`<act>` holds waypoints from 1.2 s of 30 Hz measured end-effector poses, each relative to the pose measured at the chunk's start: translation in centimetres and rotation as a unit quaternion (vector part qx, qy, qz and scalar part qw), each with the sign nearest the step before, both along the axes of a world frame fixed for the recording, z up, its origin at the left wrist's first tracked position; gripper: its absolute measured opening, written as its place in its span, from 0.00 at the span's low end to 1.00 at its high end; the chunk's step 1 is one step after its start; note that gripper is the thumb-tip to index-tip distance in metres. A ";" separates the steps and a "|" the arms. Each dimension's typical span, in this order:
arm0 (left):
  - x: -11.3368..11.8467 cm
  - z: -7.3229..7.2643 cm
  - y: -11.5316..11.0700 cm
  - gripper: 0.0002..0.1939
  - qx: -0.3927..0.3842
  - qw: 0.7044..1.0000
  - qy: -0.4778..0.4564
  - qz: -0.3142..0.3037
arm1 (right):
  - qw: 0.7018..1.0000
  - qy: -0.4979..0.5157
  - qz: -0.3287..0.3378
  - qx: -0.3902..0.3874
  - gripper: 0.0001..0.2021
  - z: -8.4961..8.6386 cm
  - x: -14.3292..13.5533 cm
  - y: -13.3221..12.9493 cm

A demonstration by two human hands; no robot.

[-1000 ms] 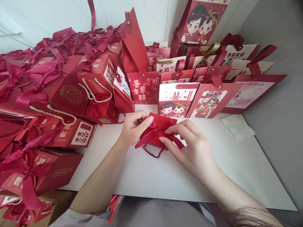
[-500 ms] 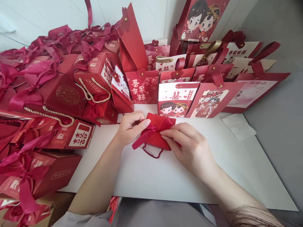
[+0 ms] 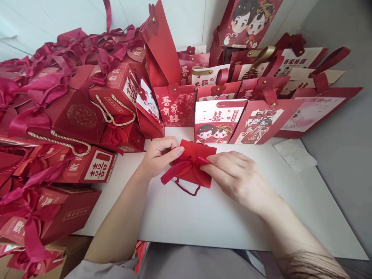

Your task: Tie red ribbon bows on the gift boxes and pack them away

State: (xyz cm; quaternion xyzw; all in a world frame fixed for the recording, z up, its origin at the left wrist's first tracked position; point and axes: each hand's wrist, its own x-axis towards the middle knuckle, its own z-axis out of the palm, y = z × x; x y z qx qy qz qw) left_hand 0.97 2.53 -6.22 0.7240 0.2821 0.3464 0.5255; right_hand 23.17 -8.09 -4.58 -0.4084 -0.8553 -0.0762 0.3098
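Observation:
A small red gift box (image 3: 200, 176) sits on the white table in front of me, its top flaps folded together. A dark red ribbon (image 3: 174, 173) is knotted across its top, with one tail trailing to the lower left. My left hand (image 3: 159, 155) pinches the ribbon at the box's left side, thumb on top. On the right, my right hand (image 3: 235, 178) grips the other part of the ribbon between thumb and fingers. A dark red cord handle (image 3: 187, 191) loops out from the near side of the box onto the table.
Red boxes with ribbon bows (image 3: 78, 112) are piled along the left. Several printed red and white gift bags (image 3: 219, 120) stand in rows behind. A white paper (image 3: 295, 155) lies at the right of the table (image 3: 203, 224). A cardboard box (image 3: 72, 252) is at lower left.
My right hand has drawn the ribbon slightly to the right, away from the knot, and more of the box top shows. My left hand has stayed almost in place.

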 end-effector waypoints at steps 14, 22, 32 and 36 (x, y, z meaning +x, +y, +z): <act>-0.4 1.1 0.1 0.10 0.037 0.998 0.041 0.021 | 0.985 0.102 0.065 -0.125 0.05 0.3 1.1 -0.2; -0.8 1.9 -0.1 0.09 0.055 0.994 0.097 -0.007 | 0.991 0.098 0.026 -0.082 0.04 -0.2 0.1 -0.2; -0.9 2.1 -0.2 0.10 0.039 0.994 0.102 -0.025 | 0.930 0.243 -0.101 -0.258 0.08 0.2 -0.6 -0.8; -0.9 2.0 -0.2 0.11 0.026 0.996 0.086 -0.018 | 0.901 0.251 -0.087 -0.344 0.05 0.5 0.7 -0.8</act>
